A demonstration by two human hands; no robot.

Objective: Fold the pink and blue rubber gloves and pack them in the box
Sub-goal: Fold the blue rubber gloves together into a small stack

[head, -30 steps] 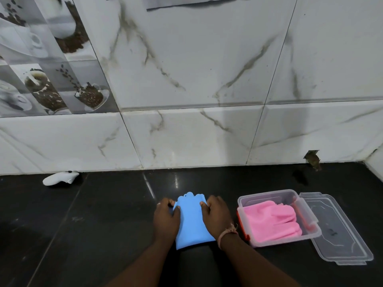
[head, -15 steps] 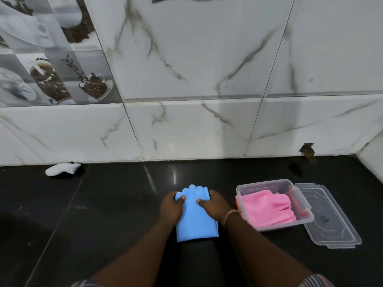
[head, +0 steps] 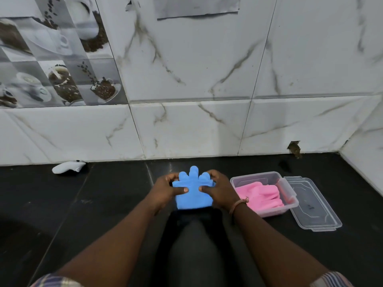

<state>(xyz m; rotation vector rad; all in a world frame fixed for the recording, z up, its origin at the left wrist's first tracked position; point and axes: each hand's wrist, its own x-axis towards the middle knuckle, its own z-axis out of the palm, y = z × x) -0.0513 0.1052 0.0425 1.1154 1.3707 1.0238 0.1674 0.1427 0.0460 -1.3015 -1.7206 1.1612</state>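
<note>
Far left of frame, a white controller-like object (head: 68, 167) lies on the black bench (head: 103, 204) against the tiled wall (head: 186, 121), not part of the job.

Lower centre: my left hand (head: 165, 190) grips the left edge of the blue glove (head: 193, 193), thumb on top, other fingers curled under the edge. The glove looks folded into a short block, its fingertips poking up toward the wall. Whether it is lifted or touching the bench I cannot tell. My right hand (head: 221, 191) mirrors this on the right edge, thumb pressed on top, clenched on the same glove.

Just right of my right hand, the clear box (head: 290, 193) sits open on the bench with the pink glove (head: 261, 196) already folded inside, filling most of the floor. Its clear lid (head: 313, 204) lies beside it, further right, touching the box edge.

Progress, my read: pink is done and packed, blue is folded or nearly so but outside the box. Left: carry blue over to the right, set it on the pink one, maybe press it flat. Fit looks tight, since rubber tends to spring open. Closing the lid isn't asked for.
</note>
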